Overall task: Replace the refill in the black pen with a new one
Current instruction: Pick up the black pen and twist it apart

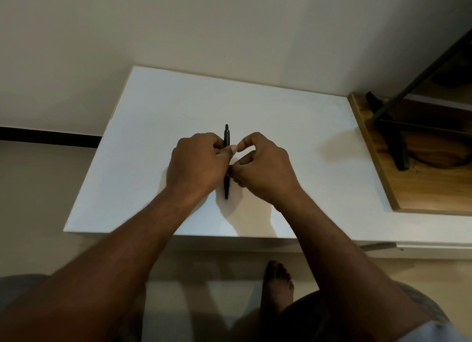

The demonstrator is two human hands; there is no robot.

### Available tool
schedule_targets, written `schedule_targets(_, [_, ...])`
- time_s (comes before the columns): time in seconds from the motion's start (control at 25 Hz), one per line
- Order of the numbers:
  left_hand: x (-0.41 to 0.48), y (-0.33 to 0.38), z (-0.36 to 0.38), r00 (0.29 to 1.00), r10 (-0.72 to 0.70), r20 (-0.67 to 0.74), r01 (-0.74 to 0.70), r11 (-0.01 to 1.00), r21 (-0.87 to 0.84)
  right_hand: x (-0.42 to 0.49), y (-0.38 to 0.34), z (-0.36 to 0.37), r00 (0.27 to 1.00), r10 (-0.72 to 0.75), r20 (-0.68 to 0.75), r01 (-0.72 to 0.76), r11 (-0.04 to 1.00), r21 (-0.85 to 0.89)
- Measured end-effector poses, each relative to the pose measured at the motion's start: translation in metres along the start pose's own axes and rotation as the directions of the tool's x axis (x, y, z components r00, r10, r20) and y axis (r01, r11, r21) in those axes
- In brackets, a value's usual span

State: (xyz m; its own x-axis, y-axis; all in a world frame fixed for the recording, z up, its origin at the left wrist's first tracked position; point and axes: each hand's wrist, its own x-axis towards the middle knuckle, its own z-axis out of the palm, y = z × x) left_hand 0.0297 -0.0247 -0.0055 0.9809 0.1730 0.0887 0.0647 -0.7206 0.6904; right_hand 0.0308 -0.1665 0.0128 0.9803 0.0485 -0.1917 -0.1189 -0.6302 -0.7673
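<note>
A black pen points away from me over the middle of the white table, clicker end far, tip end near. My left hand grips the barrel from the left, its thumb across the pen's middle. From the right, my right hand has curled fingers that pinch the barrel just below the left thumb, and its index finger arches up to meet that thumb. The pen's middle is hidden by the fingers. I cannot tell whether the pen rests on the table or is held just above it. No loose refill is in view.
A wooden shelf with a dark metal frame adjoins the table on the right. A cream wall runs behind the table. My bare foot is on the floor below the table's front edge.
</note>
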Motion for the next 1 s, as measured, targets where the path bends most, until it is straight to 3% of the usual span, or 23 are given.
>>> schedule_targets(0.08, [0.0, 0.001, -0.002, 1.0, -0.001, 0.003, 0.001, 1.0, -0.007, 0.003, -0.001, -0.008, 1.0, 0.017, 0.007, -0.017, 0.999, 0.036])
schedule_targets(0.32, [-0.002, 0.004, -0.002, 0.996, 0.059, 0.069, -0.053, 0.995, -0.082, 0.013, 0.001, -0.027, 0.984, 0.039, -0.172, -0.005, 0.981, 0.193])
schedule_targets(0.56, [-0.007, 0.007, 0.0, 0.977, 0.17, 0.131, -0.145, 0.973, -0.18, 0.015, 0.004, -0.031, 0.984, 0.169, -0.06, -0.123, 0.879, 0.461])
schedule_targets(1.0, [-0.004, 0.012, -0.002, 0.976, 0.162, 0.144, -0.124, 0.963, -0.241, 0.016, 0.005, -0.034, 0.975, 0.219, -0.035, -0.155, 0.787, 0.597])
